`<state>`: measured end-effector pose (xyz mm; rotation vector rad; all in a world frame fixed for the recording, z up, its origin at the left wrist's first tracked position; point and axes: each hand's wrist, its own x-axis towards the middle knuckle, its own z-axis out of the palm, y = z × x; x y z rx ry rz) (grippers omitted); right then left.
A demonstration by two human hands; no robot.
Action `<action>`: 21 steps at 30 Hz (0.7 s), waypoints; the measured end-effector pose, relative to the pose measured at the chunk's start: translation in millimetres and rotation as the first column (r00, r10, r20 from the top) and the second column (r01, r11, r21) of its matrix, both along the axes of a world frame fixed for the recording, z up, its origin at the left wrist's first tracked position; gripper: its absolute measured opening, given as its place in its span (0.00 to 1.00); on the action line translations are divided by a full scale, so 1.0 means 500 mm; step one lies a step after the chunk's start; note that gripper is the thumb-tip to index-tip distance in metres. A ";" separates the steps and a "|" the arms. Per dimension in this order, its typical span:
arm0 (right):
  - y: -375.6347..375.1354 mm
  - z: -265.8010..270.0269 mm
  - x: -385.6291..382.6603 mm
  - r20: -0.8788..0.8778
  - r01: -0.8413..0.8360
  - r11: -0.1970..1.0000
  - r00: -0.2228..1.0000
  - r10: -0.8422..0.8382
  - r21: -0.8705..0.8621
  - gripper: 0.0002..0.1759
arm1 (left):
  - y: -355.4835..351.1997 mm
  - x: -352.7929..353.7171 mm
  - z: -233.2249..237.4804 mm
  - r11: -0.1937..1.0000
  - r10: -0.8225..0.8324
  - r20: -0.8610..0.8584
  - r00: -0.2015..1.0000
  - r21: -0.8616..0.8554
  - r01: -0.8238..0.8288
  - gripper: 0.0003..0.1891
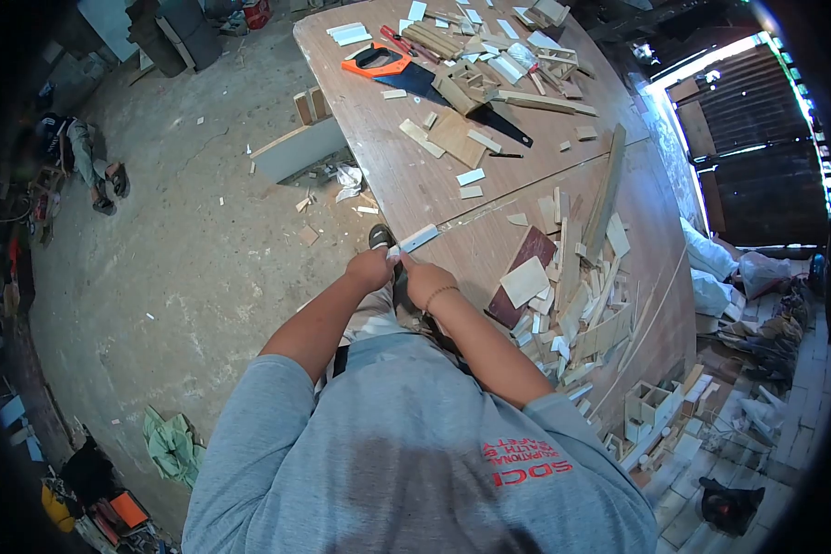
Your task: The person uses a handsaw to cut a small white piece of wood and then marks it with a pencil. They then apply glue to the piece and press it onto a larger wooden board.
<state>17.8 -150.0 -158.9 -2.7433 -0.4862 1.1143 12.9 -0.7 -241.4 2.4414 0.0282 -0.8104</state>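
While the shirt [415,443] reads "SAFETY", both hands [369,269] are closed around a white strip [420,238]

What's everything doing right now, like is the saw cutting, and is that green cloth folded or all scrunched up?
Saw: lying on the table, not cutting
Green cloth: scrunched up on the floor
Left hand: curled at the white strip's end
Right hand: curled, grip unclear
White strip: partly over the table's edge
Table: cluttered
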 end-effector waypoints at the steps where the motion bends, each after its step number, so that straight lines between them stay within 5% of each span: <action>1: 0.015 -0.022 0.010 0.030 0.039 0.999 0.999 -0.040 0.022 0.27 | -0.001 0.000 0.000 1.000 0.006 0.047 0.999 0.008 -0.006 0.23; 8: -0.015 -0.031 -0.015 0.063 0.094 0.991 0.993 -0.100 0.095 0.28 | -0.008 -0.005 0.029 0.999 0.046 0.065 0.997 0.020 -0.047 0.20; 16: -0.141 0.207 -0.150 -0.083 0.151 0.987 0.986 -0.147 0.047 0.28 | 0.006 0.006 0.007 1.000 0.001 0.112 0.994 0.014 -0.002 0.20; 18: -0.169 0.217 -0.159 0.057 0.232 0.887 0.959 -0.277 0.399 0.30 | 0.026 0.019 0.019 0.999 -0.034 0.072 0.997 -0.020 0.036 0.21; 19: -0.171 0.220 -0.158 0.059 0.242 0.884 0.956 -0.288 0.400 0.30 | 0.032 0.023 0.026 0.997 -0.059 0.032 0.998 -0.056 0.061 0.22; 21: -0.169 0.222 -0.145 -0.157 0.423 0.606 0.883 -0.442 0.674 0.31 | 0.035 0.027 0.039 0.996 -0.090 0.053 0.995 -0.021 0.091 0.21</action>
